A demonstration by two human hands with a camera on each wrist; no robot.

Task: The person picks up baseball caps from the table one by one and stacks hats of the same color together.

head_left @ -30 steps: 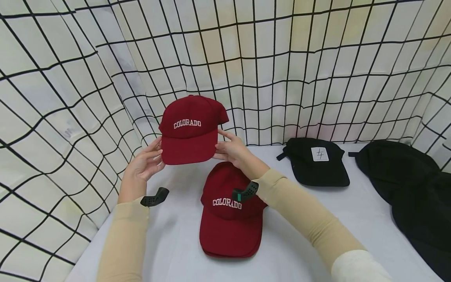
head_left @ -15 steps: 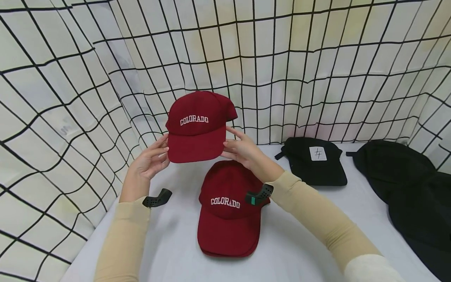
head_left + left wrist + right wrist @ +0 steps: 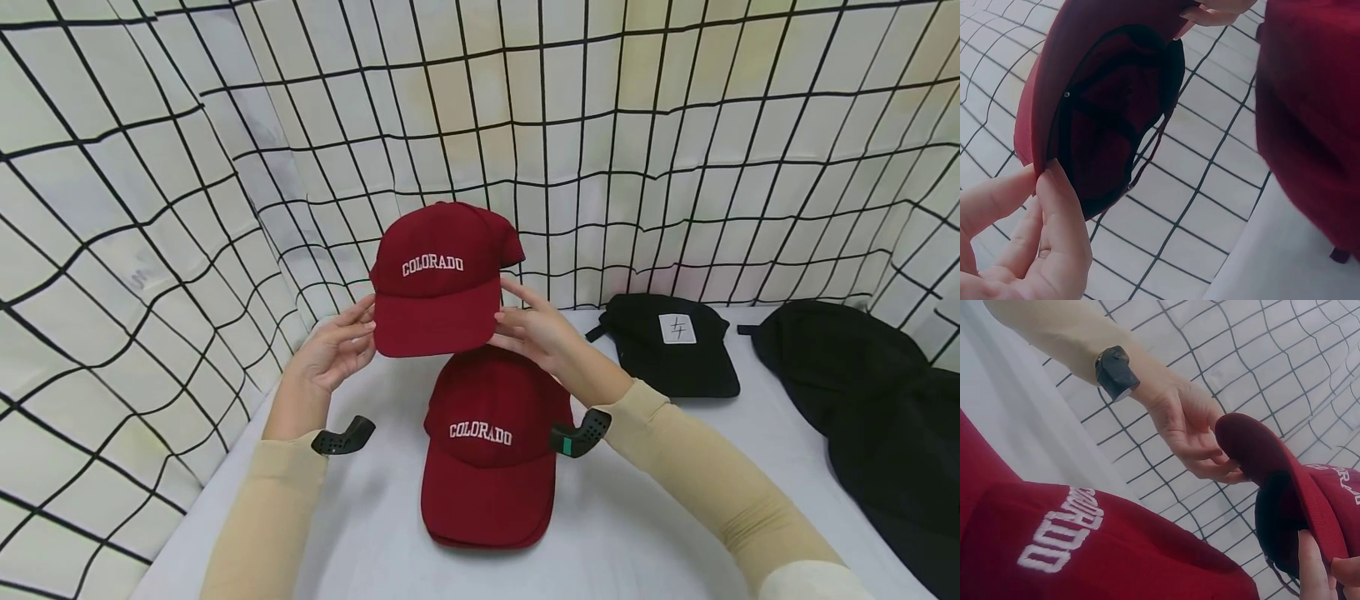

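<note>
A dark red baseball cap (image 3: 438, 321) with white COLORADO lettering is held up in the air between both hands, its brim toward me. My left hand (image 3: 333, 350) pinches the brim's left edge between thumb and fingers, as the left wrist view shows close up. On the other side my right hand (image 3: 543, 337) pinches the brim's right edge. The dark hollow inside (image 3: 1104, 119) of the cap shows in the left wrist view. Below and slightly right, a stack of matching red caps (image 3: 487, 492) lies on the white table, brims toward me; the raised cap overlaps its top in the head view.
Right of the stack lies a black cap (image 3: 675, 358) with a white marked label (image 3: 678, 328). Farther right are more black caps (image 3: 892, 417), overlapping. A black net (image 3: 570, 175) over white sheeting closes off the back and left side of the table (image 3: 637, 517).
Both hands have carried the raised red cap to the right, and it sits slightly lower than half a second ago. The stack and the black caps stay where they were.
</note>
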